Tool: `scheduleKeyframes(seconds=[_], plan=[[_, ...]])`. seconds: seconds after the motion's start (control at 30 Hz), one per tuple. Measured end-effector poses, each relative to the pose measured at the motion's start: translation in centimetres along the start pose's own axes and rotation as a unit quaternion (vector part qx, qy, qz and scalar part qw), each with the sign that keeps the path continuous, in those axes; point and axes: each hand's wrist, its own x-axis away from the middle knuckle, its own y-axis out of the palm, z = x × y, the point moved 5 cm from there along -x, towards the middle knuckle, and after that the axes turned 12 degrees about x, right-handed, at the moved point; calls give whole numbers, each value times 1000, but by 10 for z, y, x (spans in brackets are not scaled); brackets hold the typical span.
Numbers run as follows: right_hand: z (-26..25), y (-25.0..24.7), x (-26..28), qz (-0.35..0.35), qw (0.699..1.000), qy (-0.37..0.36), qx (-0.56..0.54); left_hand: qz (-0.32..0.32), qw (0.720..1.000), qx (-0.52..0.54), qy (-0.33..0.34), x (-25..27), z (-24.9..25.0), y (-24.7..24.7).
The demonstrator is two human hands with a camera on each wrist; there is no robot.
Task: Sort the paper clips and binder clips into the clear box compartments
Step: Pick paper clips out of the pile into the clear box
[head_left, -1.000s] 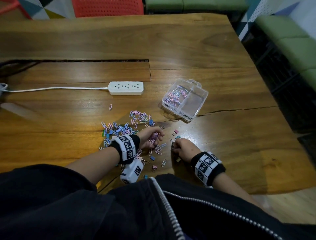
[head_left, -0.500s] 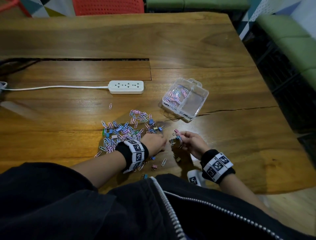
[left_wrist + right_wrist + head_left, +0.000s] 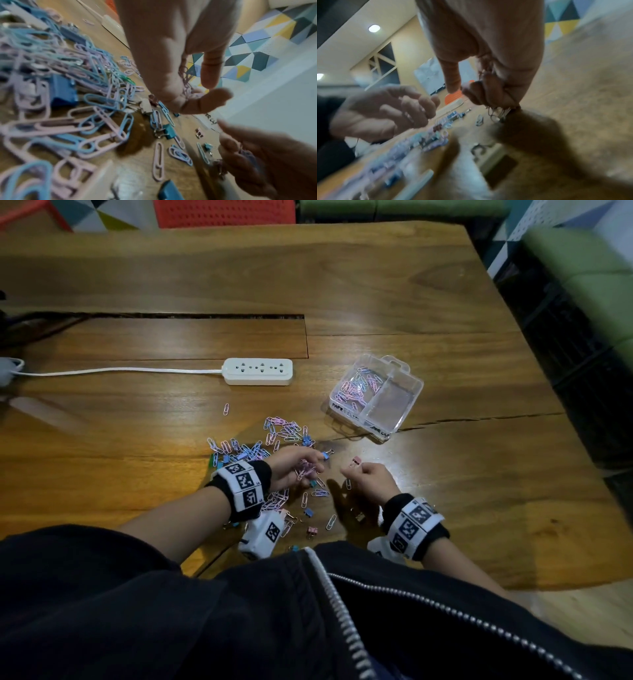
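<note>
You are sitting at a broad wooden table with a long crack near the clear box, a white power strip beyond the heap, an orange chair and green benches behind. The box lies well apart from your hands, its left compartment holding paper clips, the right one apparently bare. Your left hand curls round a bunch of pink paper clips just above the loose pile. Your right hand is closed on what seem to be binder clips, though the wrist view is blurred; a pink binder clip sits at its fingertips. Keep each kind in its own hand, lift clear of the pile so nothing trails, and release low inside the matching compartment, right hand to the right side.
</note>
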Motion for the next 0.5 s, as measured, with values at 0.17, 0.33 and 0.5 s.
scheduleKeyframes(seconds=[0.17, 0.33, 0.5], plan=[[-12, 2, 5, 60, 976, -52, 204, 14, 956, -290, 44, 5, 2, 5], [-16, 2, 8, 66, 964, -55, 252, 31, 724, -674, 144, -1, -3, 15], [-12, 2, 9, 64, 959, -69, 269, 2, 648, -741, 177, -7, -10, 21]])
